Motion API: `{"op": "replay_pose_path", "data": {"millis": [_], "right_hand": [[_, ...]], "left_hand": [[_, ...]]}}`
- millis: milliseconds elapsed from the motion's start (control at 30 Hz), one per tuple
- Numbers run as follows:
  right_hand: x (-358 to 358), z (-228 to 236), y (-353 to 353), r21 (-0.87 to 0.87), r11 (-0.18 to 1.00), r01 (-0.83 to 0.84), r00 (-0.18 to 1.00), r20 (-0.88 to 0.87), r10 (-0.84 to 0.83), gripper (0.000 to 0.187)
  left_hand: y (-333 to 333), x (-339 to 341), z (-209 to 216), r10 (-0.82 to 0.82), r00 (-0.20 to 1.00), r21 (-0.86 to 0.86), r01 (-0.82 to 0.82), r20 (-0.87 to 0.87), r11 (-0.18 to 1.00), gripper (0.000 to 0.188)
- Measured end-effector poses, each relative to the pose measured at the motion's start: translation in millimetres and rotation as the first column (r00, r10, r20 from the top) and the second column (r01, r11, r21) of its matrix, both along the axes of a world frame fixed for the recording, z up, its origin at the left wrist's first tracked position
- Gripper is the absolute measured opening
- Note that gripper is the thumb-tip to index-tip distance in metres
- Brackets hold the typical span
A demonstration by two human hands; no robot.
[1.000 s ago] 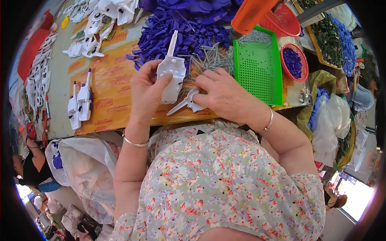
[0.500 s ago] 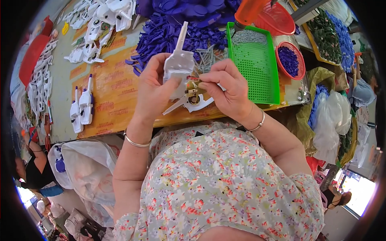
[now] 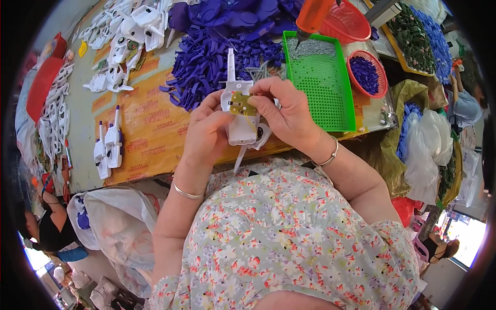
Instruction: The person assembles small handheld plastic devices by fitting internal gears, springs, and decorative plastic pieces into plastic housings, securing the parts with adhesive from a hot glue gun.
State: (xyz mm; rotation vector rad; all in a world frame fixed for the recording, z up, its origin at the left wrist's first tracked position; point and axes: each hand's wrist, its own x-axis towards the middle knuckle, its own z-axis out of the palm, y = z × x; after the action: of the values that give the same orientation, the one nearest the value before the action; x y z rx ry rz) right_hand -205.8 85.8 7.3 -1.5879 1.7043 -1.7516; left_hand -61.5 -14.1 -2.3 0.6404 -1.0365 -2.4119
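Observation:
My left hand [image 3: 204, 129] grips a white plastic toy housing half [image 3: 242, 135] by its left side, with the long narrow stem pointing away from me. A small olive-brown circuit board [image 3: 241, 105] lies over the middle of this shell. My right hand [image 3: 284, 108] pinches the board's right edge between thumb and fingers. Thin wires run down from the board. Below my right hand, partly behind the shell, hangs a second white plastic piece [image 3: 265, 135] with a dark round part in it.
Beyond my hands lie heaped purple parts [image 3: 206, 62] and loose long screws [image 3: 268, 71]. To the right stand a green tray [image 3: 353, 111] of small screws and a red basket [image 3: 383, 77]; an orange power screwdriver [image 3: 311, 15] hangs above. White assembled pieces [image 3: 113, 147] rest at left.
The circuit board has moved from beside the shell to over its middle. The shell has turned more upright and come nearer me. The second white piece has swung downward, behind the shell.

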Motion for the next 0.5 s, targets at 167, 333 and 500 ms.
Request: {"op": "replay_pose_path", "data": {"millis": [167,333,500], "right_hand": [[3,-10,1,-0.014,0.995,0.101,0.990,-0.099,-0.102,0.009],[3,-11,2,0.041,0.981,0.192,0.973,-0.140,-0.184,0.010],[2,-11,3,0.040,0.978,0.203,0.971,-0.133,-0.196,0.009]], "left_hand": [[8,1,-9,-0.004,0.999,0.046,0.006,-0.051,0.999,0.040],[12,2,-6,-0.065,0.998,0.044,0.064,0.019,0.997,0.038],[11,2,-11,-0.106,0.994,0.086,0.108,-0.025,0.991,0.045]]}}
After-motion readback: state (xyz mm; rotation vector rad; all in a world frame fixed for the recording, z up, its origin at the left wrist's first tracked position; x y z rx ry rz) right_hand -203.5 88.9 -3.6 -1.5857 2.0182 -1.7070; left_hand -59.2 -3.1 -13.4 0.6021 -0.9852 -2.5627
